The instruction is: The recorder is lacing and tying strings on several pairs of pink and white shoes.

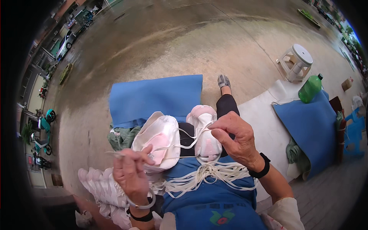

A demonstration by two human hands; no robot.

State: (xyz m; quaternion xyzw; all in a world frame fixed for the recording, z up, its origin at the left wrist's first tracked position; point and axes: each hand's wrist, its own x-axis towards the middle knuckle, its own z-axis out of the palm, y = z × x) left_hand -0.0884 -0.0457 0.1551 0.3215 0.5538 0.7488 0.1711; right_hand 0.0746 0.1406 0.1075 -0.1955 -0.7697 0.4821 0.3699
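On my lap sit two white and pink shoes. The left shoe (172, 132) has its opening and pink insole facing up, while the right shoe (209, 143) lies with its toe pointing away from me. A thin white shoelace (188, 146) runs loosely between them. Above the right shoe, my right hand (237, 141) pinches a stretch of lace between thumb and forefinger. My left hand (132, 168), slightly blurred, is closed at the near edge of the left shoe, with a whitish lace end sticking out past its fingers. A bundle of white laces (207, 174) lies across my blue apron (211, 205).
Several white and pink shoes (101, 188) are stacked at my lower left. Ahead lies a blue mat (155, 97), with green cloth (124, 138) beside it. To the right are a white stool (302, 55), a green bottle (310, 89) and another blue mat (312, 132).
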